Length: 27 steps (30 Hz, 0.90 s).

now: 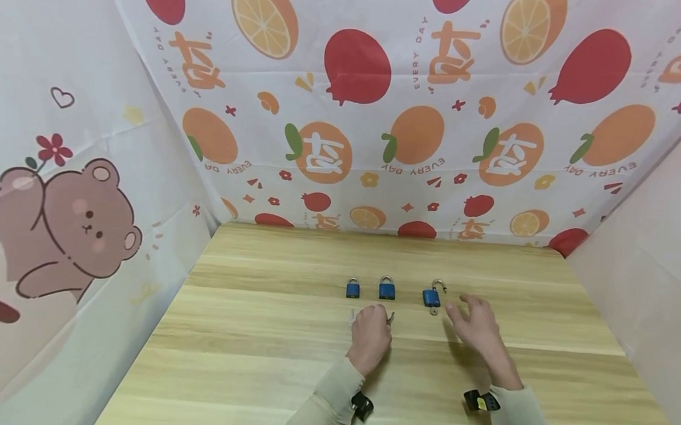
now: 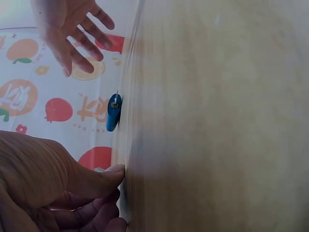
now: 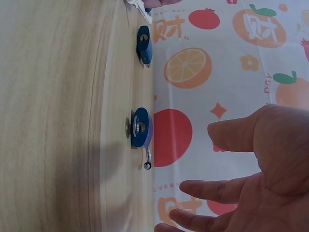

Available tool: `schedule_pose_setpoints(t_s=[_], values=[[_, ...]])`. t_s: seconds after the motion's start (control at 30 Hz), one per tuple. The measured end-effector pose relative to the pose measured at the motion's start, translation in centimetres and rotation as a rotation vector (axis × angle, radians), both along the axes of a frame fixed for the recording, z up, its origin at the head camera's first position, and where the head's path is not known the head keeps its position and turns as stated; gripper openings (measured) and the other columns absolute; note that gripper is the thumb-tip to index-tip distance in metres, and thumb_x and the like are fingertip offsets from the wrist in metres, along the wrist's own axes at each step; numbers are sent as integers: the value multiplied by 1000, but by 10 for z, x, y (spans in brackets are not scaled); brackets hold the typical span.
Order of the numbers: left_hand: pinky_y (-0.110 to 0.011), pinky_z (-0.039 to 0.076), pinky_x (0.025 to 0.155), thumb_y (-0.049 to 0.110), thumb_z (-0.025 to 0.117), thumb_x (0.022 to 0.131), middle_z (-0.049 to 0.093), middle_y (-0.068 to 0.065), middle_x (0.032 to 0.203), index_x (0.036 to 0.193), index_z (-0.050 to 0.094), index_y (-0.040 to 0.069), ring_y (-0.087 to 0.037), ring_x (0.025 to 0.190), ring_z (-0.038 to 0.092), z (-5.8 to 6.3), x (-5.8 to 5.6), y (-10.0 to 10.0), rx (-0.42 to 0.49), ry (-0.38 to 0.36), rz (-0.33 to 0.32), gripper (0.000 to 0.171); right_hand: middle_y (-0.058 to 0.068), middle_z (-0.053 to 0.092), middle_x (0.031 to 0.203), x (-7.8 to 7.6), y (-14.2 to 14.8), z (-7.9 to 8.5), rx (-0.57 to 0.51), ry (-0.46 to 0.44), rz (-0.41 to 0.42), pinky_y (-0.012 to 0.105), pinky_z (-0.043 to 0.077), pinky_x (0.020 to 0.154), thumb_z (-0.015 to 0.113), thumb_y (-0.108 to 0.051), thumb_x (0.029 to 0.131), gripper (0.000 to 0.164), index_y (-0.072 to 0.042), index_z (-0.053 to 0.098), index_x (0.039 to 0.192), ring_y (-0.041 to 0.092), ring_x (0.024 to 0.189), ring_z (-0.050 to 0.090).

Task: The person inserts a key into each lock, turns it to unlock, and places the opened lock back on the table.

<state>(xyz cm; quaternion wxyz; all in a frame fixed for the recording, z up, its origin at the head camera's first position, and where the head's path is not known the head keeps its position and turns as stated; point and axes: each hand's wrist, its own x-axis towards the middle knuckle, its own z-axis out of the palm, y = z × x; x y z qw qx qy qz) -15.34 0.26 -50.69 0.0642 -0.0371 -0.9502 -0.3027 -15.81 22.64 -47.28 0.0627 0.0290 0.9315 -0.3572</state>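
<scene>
Three small blue padlocks lie in a row on the wooden table. The left padlock [image 1: 353, 288] and the middle padlock [image 1: 387, 288] have their shackles closed. At the right, the third padlock [image 1: 431, 297] has its shackle swung out and a key [image 1: 434, 311] in its keyhole. My left hand [image 1: 370, 332] is low at the tabletop below the middle padlock, thumb and fingers pinching a key [image 1: 391, 317] that sticks out to the right. Another key [image 1: 352, 314] shows at that hand's left side. My right hand [image 1: 477, 327] hovers beside the unlocked padlock, fingers spread, holding nothing.
The wooden table [image 1: 229, 334] meets a fruit-printed cloth [image 1: 352, 194] along its back edge. A bear-printed cloth [image 1: 87, 216] hangs at the left and a plain pale cloth [image 1: 643, 248] at the right.
</scene>
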Motion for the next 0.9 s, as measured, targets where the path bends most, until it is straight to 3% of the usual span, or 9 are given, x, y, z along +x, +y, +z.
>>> schedule_pose_setpoints(t_s=[0.47,0.9], values=[[-28,42,48,3,77,81,66,0,64,65,66,12,-13,55,54,-1,-2,-6,46,-4,2,21,41,25,155,-1,-1,1,-1,4,12,75,29,111,51,-35,105,65,8,35,151,60,140,30],[-25,43,50,6,73,87,68,2,64,70,73,11,-9,55,55,5,-10,-14,115,10,35,17,41,27,154,-3,2,3,17,8,7,73,31,111,52,-31,105,63,9,36,150,59,139,32]])
